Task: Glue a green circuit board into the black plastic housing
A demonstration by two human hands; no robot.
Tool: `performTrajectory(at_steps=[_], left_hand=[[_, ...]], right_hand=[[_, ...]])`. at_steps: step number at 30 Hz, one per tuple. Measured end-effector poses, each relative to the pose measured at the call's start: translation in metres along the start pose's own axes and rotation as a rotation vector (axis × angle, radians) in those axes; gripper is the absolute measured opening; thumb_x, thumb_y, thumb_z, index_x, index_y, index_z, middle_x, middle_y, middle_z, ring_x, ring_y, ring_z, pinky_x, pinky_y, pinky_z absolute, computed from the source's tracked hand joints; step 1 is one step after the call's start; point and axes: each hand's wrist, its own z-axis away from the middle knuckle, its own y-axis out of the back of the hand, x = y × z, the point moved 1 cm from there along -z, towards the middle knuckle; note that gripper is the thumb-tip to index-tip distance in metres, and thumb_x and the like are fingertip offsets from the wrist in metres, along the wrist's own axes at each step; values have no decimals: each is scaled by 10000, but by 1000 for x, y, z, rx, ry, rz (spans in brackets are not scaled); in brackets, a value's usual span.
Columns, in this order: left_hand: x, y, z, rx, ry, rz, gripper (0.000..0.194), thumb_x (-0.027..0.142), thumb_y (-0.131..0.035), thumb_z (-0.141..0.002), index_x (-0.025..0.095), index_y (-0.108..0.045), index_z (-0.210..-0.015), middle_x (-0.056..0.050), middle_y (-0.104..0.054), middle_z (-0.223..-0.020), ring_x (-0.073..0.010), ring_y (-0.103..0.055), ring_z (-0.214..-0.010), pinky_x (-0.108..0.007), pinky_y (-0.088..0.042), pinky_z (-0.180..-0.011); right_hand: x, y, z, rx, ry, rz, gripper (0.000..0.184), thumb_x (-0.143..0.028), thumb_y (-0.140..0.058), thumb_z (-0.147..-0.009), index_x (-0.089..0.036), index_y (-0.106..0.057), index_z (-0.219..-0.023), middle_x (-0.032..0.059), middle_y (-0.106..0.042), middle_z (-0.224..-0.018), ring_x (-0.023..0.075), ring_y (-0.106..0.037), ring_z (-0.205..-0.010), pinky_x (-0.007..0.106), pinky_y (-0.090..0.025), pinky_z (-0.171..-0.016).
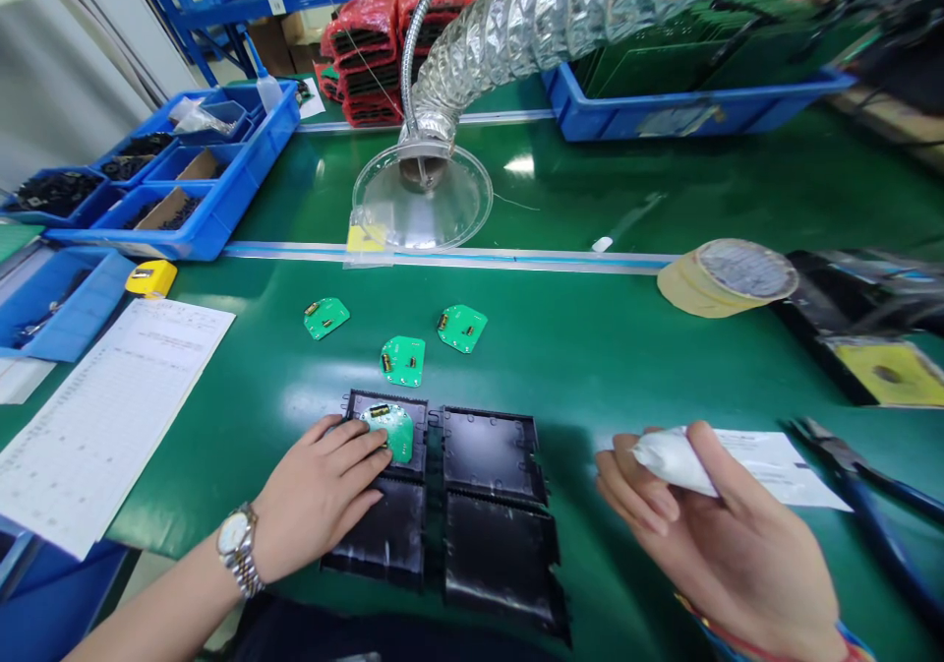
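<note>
My left hand (pixel 324 495) lies with fingers stretched out over the black plastic trays, its fingertips on the edge of a green circuit board (pixel 398 432). That board rests in the upper left tray (pixel 357 402). Beside it is the upper right tray (pixel 488 451), with another tray (pixel 501 554) below, nearer to me. Three more circuit boards (pixel 403 361) lie face up beyond the trays. Over the right side of the bench, my right hand (pixel 737 544) pinches a crumpled white wad (pixel 675 457) between thumb and fingers; its exact kind is unclear.
Pliers (pixel 848 465) and a white printed strip (pixel 774 465) lie at right, a tape roll (pixel 719 278) farther back. A fume extractor hood (pixel 422 195) hangs low at centre. Parts bins (pixel 243 180) and a paper sheet (pixel 118 406) occupy the left; a blue crate (pixel 685 116) of boards stands behind.
</note>
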Motion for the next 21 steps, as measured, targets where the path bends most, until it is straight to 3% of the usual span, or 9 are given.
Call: performTrajectory(at_steps=[6,9,13,21], left_hand=[[-2,6,2,3,-20,14,306,307,-493,-891,218,-577,-1171,-39,-603,-1214,-217,-534,-1088,-418,-411,-957],[-8,18,10,96,7,60,335,232,-519,-880,177,-529,-1210,-77,-576,-1239,-220,-487,-1145,-414,-393,-985],[-13,25,22,232,112,109,286,126,-536,-856,135,-544,-1143,-89,-624,-1118,-197,-505,-1094,-361,-419,-954],[13,5,9,82,42,7,313,335,-530,-876,187,-576,-1148,-49,-618,-1182,-227,-542,-1083,-445,-407,-978]], right_hand=[[0,1,0,2,-4,3,434,-483,-676,-775,-183,-506,-511,9,-343,-468,126,-317,-460,267,-334,-430],[0,2,1,11,-4,6,446,-498,-666,-781,-185,-501,-510,10,-338,-467,128,-315,-460,271,-337,-429],[-2,2,1,14,-3,13,451,-500,-672,-772,-186,-498,-499,15,-341,-461,130,-315,-455,278,-335,-421],[0,1,-2,26,-1,18,440,-484,-688,-758,-187,-495,-496,11,-327,-459,130,-312,-455,280,-326,-422]])
